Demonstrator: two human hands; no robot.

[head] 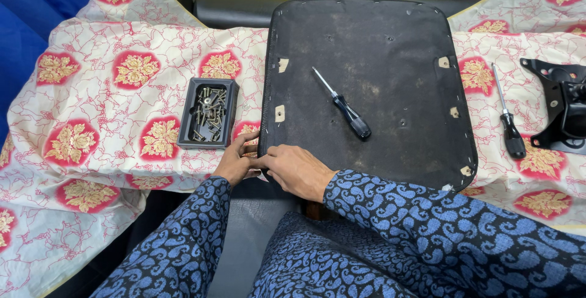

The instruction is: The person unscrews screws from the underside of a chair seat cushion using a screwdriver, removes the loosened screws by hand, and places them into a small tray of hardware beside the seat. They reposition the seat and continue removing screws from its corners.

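A black chair seat base (390, 48) lies upside down on a floral cloth, fabric side down, with a black-handled screwdriver (343, 106) resting on it. Both hands meet at its near left corner. My left hand (235, 161) curls around the corner's edge from the left. My right hand (297, 168) lies on the near edge beside it, fingers pointing left and pressing at the same corner. Whether a small part is pinched between the fingers is hidden.
A small black tray (189, 115) with several screws sits left of the seat. A second screwdriver (508, 118) and a black metal chair mechanism (564, 106) lie at the right. The white and red floral cloth (104, 109) covers the table. Black chair parts (226, 8) stand behind.
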